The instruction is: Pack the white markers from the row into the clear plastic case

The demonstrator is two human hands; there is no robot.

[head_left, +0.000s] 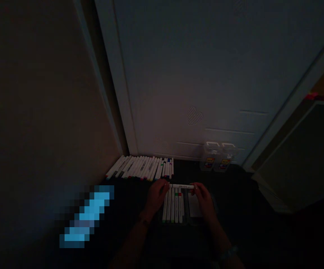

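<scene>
A white marker [182, 186] is held level between my two hands, dark print along its barrel. My left hand [159, 192] pinches its left end, and my right hand [201, 193] grips the right end. Just below it lies an open clear case [186, 220]. Several white markers [172, 209] stand side by side in its left half, two with green and red bands near the top. In the right half is a pale flat insert [195, 205], partly covered by my right hand.
Beyond my left hand, a long row of white markers [142, 167] with coloured ends lies along the wall. Two clear handled containers [209, 158] with bright labels stand against the pale panel [164, 93]. A blurred bright blue patch [90, 213] is at the left. The scene is dim.
</scene>
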